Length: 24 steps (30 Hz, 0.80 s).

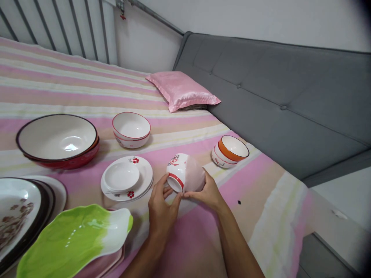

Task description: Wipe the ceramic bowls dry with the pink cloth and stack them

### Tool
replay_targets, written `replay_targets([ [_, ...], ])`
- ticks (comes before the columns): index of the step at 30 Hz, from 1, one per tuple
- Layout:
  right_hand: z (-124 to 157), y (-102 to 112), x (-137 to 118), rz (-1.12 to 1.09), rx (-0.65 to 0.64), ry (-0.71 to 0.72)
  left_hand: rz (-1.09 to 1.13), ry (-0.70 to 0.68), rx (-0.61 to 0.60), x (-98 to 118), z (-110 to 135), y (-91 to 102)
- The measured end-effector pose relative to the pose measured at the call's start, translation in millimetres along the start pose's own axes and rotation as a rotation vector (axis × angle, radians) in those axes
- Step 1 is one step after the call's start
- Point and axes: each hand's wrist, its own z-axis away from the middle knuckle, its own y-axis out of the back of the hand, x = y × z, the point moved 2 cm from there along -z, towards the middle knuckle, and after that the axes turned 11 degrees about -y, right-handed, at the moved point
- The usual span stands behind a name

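Both my hands hold a small white bowl (180,170) with a red rim and a red pattern, tilted on its side just above the striped bedspread (87,92). A pale pink cloth (194,174) covers the bowl's right half. My left hand (161,202) grips the bowl's rim from below, fingers curled. Pressed against the pink cloth on the bowl's right side is my right hand (208,193).
A white saucer on a flowered plate (127,178) lies left of the bowl. Behind are stacked red-rimmed bowls (131,129), a large red-and-black bowl (58,141), orange-rimmed bowls (230,151). A green leaf dish (72,239), dark plates (20,216), pink pillow (182,90), grey headboard (290,100).
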Motion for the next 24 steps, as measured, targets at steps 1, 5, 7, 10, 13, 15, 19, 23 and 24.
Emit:
replay_targets([
  [1, -0.8, -1.0, 1.7, 0.004, -0.005, -0.003, 0.012, 0.026, 0.008, -0.5, -0.3, 0.1],
  [5, -3.8, -5.4, 8.2, -0.054, -0.079, -0.029, 0.047, 0.085, 0.037, -1.6, -1.6, 0.8],
  [7, -4.0, -6.1, 8.7, -0.095, -0.104, -0.044, 0.044, 0.084, 0.044, -0.9, -2.4, 1.6],
  [10, -1.7, -2.7, 4.6, -0.132, -0.098, -0.034, -0.002, 0.065, 0.035, 3.3, -3.0, 3.0],
  [13, 1.7, 4.3, -0.9, -0.165, -0.087, 0.001, -0.067, 0.071, -0.008, 9.7, -2.6, 3.5],
  [15, 3.0, 8.1, -2.7, -0.163, -0.085, 0.005, -0.107, 0.097, -0.04, 13.1, -2.0, 3.3],
  [19, 2.5, 7.1, -1.4, -0.098, -0.118, -0.032, -0.118, 0.153, -0.014, 13.9, -2.4, 3.8],
  [23, 0.0, 0.1, 2.9, -0.077, -0.155, -0.053, -0.052, 0.188, 0.021, 9.8, -3.7, 4.6],
  [24, -0.6, -1.2, 4.0, -0.077, -0.16, -0.048, -0.043, 0.192, 0.024, 9.1, -3.9, 4.8],
])
